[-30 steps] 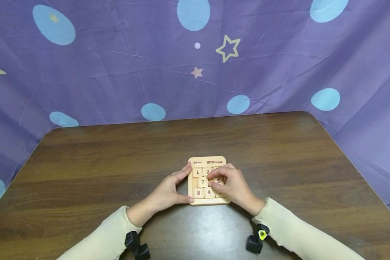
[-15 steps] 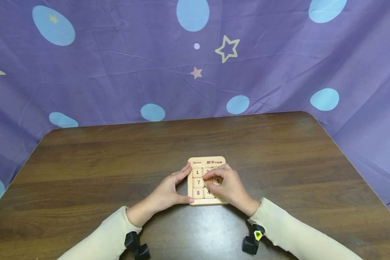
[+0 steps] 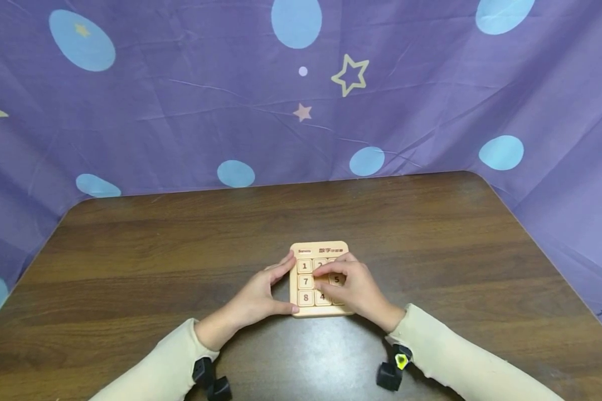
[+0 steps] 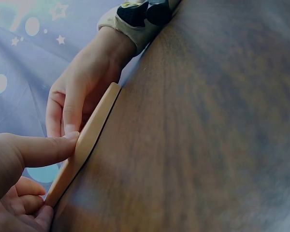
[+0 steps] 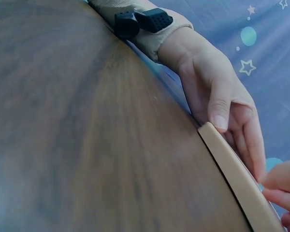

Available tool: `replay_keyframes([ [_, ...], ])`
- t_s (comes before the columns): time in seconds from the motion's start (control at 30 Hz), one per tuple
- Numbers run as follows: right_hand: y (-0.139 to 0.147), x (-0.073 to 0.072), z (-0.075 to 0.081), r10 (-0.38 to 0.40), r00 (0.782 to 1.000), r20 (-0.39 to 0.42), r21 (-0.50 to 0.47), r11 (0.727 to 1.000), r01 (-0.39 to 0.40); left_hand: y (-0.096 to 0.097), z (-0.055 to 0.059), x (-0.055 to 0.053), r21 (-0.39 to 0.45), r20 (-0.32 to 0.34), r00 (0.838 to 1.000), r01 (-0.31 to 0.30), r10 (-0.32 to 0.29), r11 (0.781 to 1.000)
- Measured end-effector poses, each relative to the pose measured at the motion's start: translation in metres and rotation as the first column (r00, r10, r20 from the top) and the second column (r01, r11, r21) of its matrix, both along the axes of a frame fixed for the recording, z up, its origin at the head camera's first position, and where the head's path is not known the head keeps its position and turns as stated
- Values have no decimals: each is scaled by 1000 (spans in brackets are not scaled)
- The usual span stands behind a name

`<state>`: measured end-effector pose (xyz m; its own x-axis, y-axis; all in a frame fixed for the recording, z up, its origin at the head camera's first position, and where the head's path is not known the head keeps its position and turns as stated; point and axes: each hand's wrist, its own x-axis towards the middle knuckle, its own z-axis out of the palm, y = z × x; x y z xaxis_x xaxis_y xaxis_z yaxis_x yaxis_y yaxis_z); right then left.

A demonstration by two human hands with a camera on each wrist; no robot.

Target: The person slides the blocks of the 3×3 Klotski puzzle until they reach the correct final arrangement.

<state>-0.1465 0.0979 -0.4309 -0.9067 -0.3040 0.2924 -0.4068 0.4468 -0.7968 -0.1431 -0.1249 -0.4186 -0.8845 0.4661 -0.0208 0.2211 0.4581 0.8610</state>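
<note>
Board (image 3: pixel 326 312) flat on worktop (image 3: pixel 180 245), long axis running away from you. Your left hand (image 3: pixel 255 295) is spread along its left edge. Tile 7 (image 3: pixel 305 282) lies just left of your right hand's (image 3: pixel 355 283) fingertips, the nearer; whether they pinch anything, cannot tell.

Here's the number board (image 3: pixel 326 312), pale wood, round-cornered, lying flat with its digits reading upright and dark red lettering across its top band. The 7 tile (image 3: pixel 305 281) sits squarely in the left column, and around it: the 1 tile (image 3: pixel 304 265) directly above, the 8 tile (image 3: pixel 305 298) directly below, the 2 tile (image 3: pixel 320 263), half covered, up and to its right, the 4 tile (image 3: pixel 323 298), partly covered too, down and to its right. Across from it, in the right column, there's the 5 tile (image 3: pixel 336 279)!
</note>
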Motion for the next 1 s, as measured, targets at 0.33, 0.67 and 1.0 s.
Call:
replay_keyframes([
  [0.33, 18, 8, 0, 99, 993, 62, -9, 995, -98, 2, 2, 1, 4, 17, 1000, -7, 7, 1000],
  [0.67, 21, 9, -2, 180, 982, 53, 11, 983, -181, 0, 1, 2, 7, 15, 1000, -8, 8, 1000],
  [1.0, 18, 4, -2, 147, 989, 32, 42, 988, -148, 1, 2, 1, 5, 10, 1000, -2, 2, 1000],
])
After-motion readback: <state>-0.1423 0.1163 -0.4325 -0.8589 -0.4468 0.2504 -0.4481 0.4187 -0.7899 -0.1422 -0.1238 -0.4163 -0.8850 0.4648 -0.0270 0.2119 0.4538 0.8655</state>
